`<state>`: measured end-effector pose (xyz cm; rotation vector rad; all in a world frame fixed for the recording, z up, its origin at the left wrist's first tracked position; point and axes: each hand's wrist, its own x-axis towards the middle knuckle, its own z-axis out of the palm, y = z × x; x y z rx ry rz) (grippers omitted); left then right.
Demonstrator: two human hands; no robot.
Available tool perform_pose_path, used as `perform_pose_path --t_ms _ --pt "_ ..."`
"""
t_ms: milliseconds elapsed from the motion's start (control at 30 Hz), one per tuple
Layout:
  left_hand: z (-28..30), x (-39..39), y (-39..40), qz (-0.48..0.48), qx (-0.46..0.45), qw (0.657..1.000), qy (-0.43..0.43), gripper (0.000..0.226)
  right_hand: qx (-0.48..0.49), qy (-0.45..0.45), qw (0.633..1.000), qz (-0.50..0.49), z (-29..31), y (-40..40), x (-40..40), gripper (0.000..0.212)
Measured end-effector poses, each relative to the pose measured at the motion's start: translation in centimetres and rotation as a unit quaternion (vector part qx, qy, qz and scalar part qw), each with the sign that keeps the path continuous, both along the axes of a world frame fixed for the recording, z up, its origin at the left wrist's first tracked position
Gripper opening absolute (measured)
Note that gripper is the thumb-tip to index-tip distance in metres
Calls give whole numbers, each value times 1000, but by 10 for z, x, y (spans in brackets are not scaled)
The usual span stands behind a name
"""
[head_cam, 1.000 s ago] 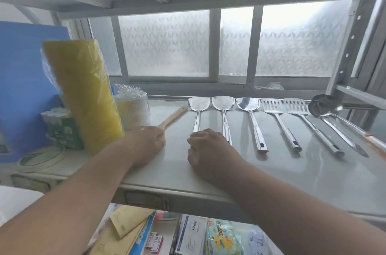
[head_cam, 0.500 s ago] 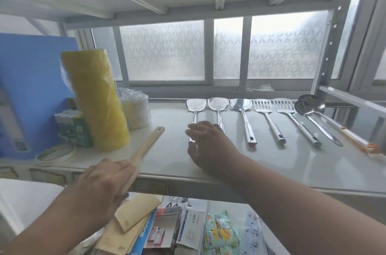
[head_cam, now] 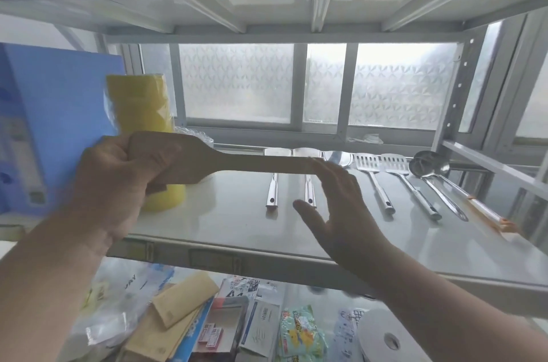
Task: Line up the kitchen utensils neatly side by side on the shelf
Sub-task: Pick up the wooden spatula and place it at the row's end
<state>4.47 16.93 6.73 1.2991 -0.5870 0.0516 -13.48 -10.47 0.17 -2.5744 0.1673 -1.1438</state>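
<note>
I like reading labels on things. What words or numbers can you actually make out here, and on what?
"A4": on a printed pack on the lower shelf, blurry, so not certain.
"AY": end of a word on a clear plastic bag.
Green snack packet, white paper packet, blue box: print too blurred to read.

Matt wooden spatula [head_cam: 225, 161], glossy steel utensils [head_cam: 382, 183].

Head camera faces the shelf [head_cam: 237, 225] closely, level

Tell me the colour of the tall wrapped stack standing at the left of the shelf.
Yellow: the tall plastic-wrapped stack, seen in the head view, the only one.
</note>
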Motion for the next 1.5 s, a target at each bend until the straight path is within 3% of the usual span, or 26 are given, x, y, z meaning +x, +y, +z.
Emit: perform_pose_path --t_ms 133,200,300,400,467,567,733,800,867,967,1133,1333,1500 --pt "11 14 -41 -88 18 992 90 29 1 -33 999 -30 -21 -7 -46 45" --pt "17 18 -57 -138 60 984 92 33 -19 -59 997 -36 -29 -9 -64 38" --pt "21 17 -80 -191 176 964 64 8 -46 -72 996 -22 -33 -3 -79 21" --pt "20 31 -106 -164 208 961 80 25 -31 -27 998 38 -33 12 -80 24" --pt "17 44 -118 -138 200 963 115 16 2 22 996 88 -34 26 -73 31" --pt "7 64 -130 -87 202 965 143 24 -8 71 985 155 -39 49 -55 36" --pt "-22 80 -133 15 291 951 104 35 -94 48 978 179 -40 78 -20 36" --pt "-34 81 -132 14 326 942 77 41 -73 45 981 175 -41 83 -9 32" --pt "-42 81 -131 11 396 917 38 48 -67 39 981 175 -39 84 3 28" --pt "-47 78 -129 44 566 819 -84 54 -170 45 971 163 -44 84 21 25" --pt "-49 71 -128 63 655 723 -211 51 -120 78 984 106 -49 86 35 21" --pt "-54 84 -140 66 657 719 -217 48 -140 139 977 75 -37 90 57 31" --pt "-56 100 -152 59 672 705 -219 34 -181 203 961 57 -24 91 78 16"
